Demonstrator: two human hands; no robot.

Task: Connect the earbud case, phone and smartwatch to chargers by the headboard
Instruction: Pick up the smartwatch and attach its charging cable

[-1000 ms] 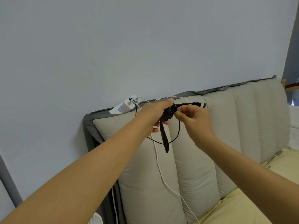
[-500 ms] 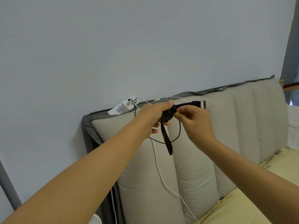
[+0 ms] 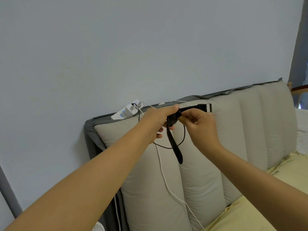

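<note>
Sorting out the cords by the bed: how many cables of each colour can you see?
Thin black cable looping below the hands: 1
Thin white cables, one hanging down the headboard cushion, one along its top: 2
Total: 3

The body of the smartwatch [image 3: 173, 118] is largely covered by the fingers of the left hand [image 3: 158, 121] and right hand [image 3: 199, 124], so its face cannot be seen. Below the smartwatch, the white cable [image 3: 164, 177] is cut off by the lower edge. The power strip [image 3: 126, 111] markings are too small to be read.
</note>
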